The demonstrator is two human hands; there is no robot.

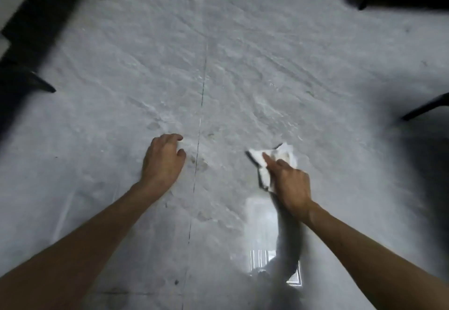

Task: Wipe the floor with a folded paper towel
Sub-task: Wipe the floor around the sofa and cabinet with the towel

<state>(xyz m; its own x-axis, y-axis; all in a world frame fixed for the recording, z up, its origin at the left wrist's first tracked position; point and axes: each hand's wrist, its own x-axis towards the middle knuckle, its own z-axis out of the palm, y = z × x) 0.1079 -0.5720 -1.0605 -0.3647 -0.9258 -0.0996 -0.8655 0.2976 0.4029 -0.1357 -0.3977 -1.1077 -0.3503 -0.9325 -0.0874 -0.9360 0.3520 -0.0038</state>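
One crumpled white paper towel [272, 164] pinned to floor [243, 79] by right hand [291, 185] fingers; left hand [162, 161] loosely curled, empty

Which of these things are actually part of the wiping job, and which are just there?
Part of the job: paper towel, right hand gripping it, floor, left hand braced on the floor.

Just there: dark furniture legs.

**Hidden, cropped and blurred regions**

The right hand [290, 183] covers the near part of the paper towel [272, 161], so its fold cannot be read. Dark furniture legs [424, 108] are cut off by the right, left and upper edges and blurred. Both forearms run out of the bottom edge. The left hand [162, 161] hides its own fingertips.
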